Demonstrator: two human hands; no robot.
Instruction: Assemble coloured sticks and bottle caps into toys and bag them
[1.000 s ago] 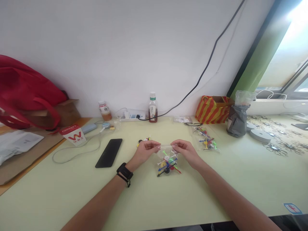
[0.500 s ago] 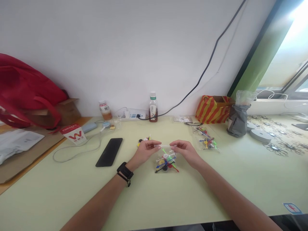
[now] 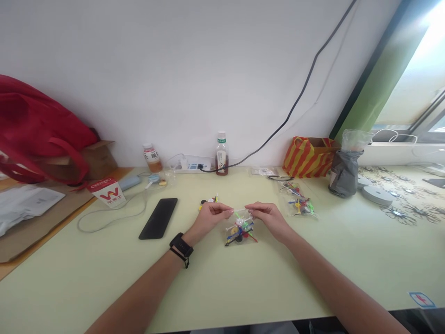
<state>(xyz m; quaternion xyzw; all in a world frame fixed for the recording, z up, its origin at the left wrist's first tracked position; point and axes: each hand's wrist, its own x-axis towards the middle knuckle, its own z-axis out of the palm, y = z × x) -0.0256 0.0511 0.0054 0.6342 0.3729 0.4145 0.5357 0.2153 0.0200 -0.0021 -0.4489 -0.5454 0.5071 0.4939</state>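
A small clear plastic bag [image 3: 240, 231] of coloured plastic pieces, several arrow-shaped and some round, is in front of me at the middle of the table. My left hand [image 3: 213, 217] pinches its upper left corner between thumb and fingertips. The upper right corner is pinched by my right hand [image 3: 266, 217]. Just behind my left hand lie a few loose yellow, black and white pieces [image 3: 205, 202], partly hidden by it. Two more clear bags of coloured pieces [image 3: 301, 205] lie to the right, beyond my right hand.
A black phone [image 3: 158, 218] lies left of my hands. Along the wall stand a drink bottle [image 3: 221, 157], a power strip [image 3: 194, 164] and a red-and-yellow striped bag [image 3: 308, 157]. White discs [image 3: 377, 195] and flower-shaped pieces [image 3: 399, 213] lie at the right.
The bag's lower end has lifted slightly and drawn nearer my hands. My left fingertips now show less of the bag's top edge; both hands keep nearly the same place.
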